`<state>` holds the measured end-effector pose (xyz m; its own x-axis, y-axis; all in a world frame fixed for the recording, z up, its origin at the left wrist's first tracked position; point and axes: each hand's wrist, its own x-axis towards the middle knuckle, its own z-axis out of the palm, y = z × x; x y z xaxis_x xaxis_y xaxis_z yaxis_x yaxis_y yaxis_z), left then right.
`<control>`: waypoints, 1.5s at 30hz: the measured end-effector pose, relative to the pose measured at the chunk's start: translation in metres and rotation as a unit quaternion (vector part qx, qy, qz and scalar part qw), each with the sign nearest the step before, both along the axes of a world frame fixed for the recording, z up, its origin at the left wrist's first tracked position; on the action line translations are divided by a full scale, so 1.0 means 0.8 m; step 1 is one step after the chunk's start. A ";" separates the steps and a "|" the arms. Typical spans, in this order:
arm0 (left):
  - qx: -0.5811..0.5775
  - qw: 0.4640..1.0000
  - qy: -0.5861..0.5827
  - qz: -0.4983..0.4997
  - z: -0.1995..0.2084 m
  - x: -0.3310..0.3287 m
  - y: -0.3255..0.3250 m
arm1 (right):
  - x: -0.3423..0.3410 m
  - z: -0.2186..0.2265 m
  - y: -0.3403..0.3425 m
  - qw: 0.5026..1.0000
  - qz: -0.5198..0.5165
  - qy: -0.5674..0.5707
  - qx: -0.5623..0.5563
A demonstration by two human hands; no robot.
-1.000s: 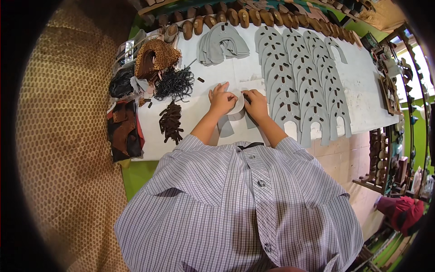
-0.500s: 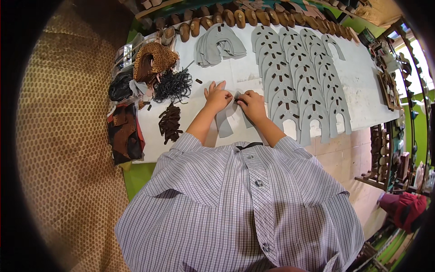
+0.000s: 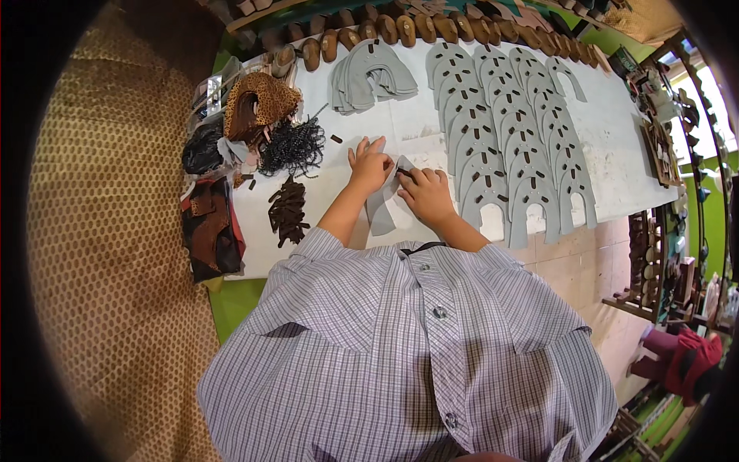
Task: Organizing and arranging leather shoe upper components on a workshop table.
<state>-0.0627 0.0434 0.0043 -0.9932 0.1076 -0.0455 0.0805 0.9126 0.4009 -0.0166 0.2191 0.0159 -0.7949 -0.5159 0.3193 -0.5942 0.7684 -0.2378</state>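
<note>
In front of me lies a grey U-shaped shoe-upper piece (image 3: 379, 215) on the white-covered table. My left hand (image 3: 369, 168) is closed on its upper left side, thumb and forefinger together, the other fingers stretched away. At the piece's top right, the fingertips of my right hand (image 3: 428, 194) are closed on a small dark brown strip (image 3: 404, 172) against the grey material. That hand covers the right leg of the piece. A single brown strip (image 3: 336, 139) rests beyond my left hand, and a heap of similar strips (image 3: 288, 209) lies to the left.
Overlapping rows of grey uppers with dark strips (image 3: 523, 142) cover the right side. A stack of grey uppers (image 3: 369, 81) lies farther back, before brown shoe lasts (image 3: 406, 31). Black cords (image 3: 296, 146), leopard-print pieces (image 3: 262, 100) and dark scraps (image 3: 212, 227) crowd the left edge.
My right hand has shifted slightly nearer and turned flatter over the grey piece, hiding its right leg. The dark strip at its fingertips shows more plainly. My left hand has barely moved.
</note>
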 end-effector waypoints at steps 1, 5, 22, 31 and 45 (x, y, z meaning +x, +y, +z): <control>-0.008 1.000 0.002 0.000 -0.003 -0.001 -0.002 | 0.000 0.001 -0.001 1.000 -0.001 -0.001 0.001; 0.006 1.000 -0.001 0.022 -0.011 -0.005 -0.017 | 0.000 0.000 0.000 1.000 0.006 0.000 -0.003; 0.128 0.983 -0.097 0.091 0.013 -0.013 -0.014 | 0.000 0.002 -0.001 1.000 -0.011 0.001 -0.020; 0.011 0.996 -0.041 0.072 0.012 0.001 -0.013 | -0.003 -0.006 0.002 1.000 0.018 0.022 -0.006; -0.050 0.989 -0.041 0.136 0.034 0.006 -0.002 | -0.005 -0.012 0.003 0.995 0.016 0.007 -0.096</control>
<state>-0.0578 0.0418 0.0319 -0.9773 -0.1722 -0.1236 -0.2023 0.9314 0.3025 -0.0203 0.2215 0.0065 -0.7744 -0.4692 0.4244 -0.6213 0.6906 -0.3702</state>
